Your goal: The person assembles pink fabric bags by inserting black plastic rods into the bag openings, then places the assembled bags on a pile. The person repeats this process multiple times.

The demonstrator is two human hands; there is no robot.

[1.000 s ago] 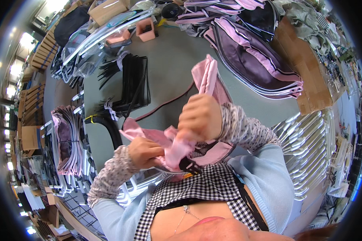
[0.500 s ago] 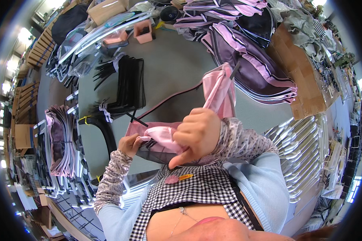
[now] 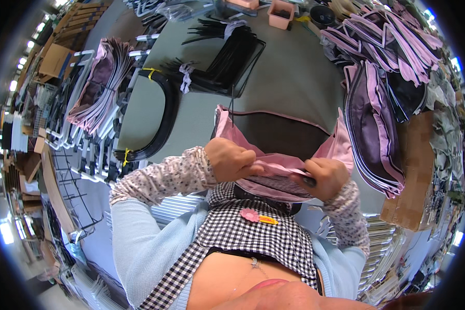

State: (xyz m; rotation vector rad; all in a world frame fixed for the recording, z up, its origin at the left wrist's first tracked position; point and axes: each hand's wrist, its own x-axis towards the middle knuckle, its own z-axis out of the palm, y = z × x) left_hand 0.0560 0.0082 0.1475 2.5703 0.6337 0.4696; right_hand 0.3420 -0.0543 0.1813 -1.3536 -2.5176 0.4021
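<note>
From where I stood, the workpiece, a pink fabric piece with a dark mesh panel [image 3: 279,133], was located at the near side of the grey table [image 3: 300,85], directly in front of the checked apron [image 3: 253,240]. The left hand [image 3: 230,159] was clamped on the near pink band of the piece. The right hand [image 3: 323,176] was clamped on the same band, with a small dark item [image 3: 309,181] protruding from its grip. The hands were apart, the band spanning between them. The far edge of the mesh, bound in a narrow trim, bowed away from the person.

Clearances were as follows. Left: a strip of tabletop separated the left forearm from the curved black tubing [image 3: 171,111], which followed the table's left edge. Far side: grey surface extended beyond the trim; the bundle of black strips [image 3: 227,67] lay to its far left. Right: the narrowest margin; the stack of purple and pink pieces [image 3: 372,124] lay just beside the workpiece, with brown cardboard [image 3: 413,165] bordering its outer side.
</note>
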